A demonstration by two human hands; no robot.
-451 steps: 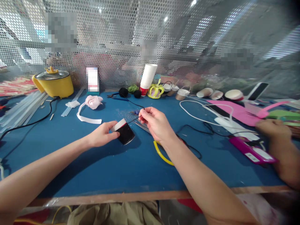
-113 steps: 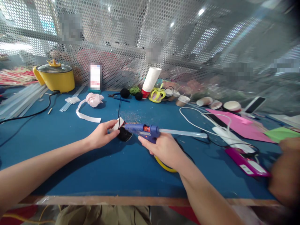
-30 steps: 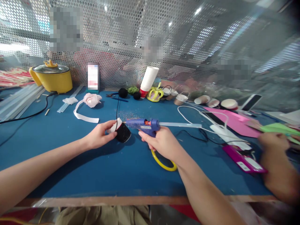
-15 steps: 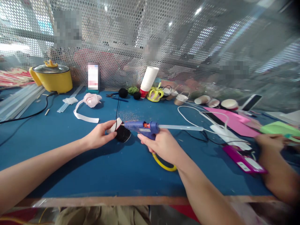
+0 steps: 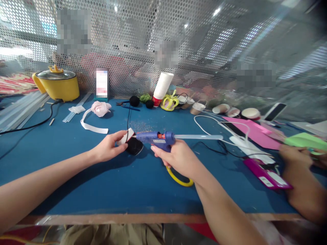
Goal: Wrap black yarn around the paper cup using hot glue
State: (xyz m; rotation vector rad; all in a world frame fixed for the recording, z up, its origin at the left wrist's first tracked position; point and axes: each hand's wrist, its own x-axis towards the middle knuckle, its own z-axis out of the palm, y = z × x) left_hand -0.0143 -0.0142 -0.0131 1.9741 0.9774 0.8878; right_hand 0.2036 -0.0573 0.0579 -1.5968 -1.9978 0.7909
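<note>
My left hand (image 5: 112,147) is closed on a small paper cup (image 5: 124,137), white on one part and black on the part to its right (image 5: 135,146). A strand of black yarn (image 5: 128,119) runs from the cup up to a black yarn ball (image 5: 134,100). My right hand (image 5: 178,153) grips a blue hot glue gun (image 5: 150,137), its nozzle at the cup's white part. A clear glue stick (image 5: 199,137) sticks out of the gun's back. Below my right hand lies a yellow handle loop (image 5: 180,179), the rest of it hidden.
A yellow electric pot (image 5: 60,87), glue sticks (image 5: 22,110) and a pink fabric bundle (image 5: 100,109) are at left. Stacked paper cups (image 5: 163,85) lean at the back. At right are a white power strip (image 5: 251,149), a purple box (image 5: 268,173) and another person's hand (image 5: 295,156) near green paper.
My hands, the cup and the glue gun stay almost in place. At far right, the other person's hand and the green paper shift slightly.
</note>
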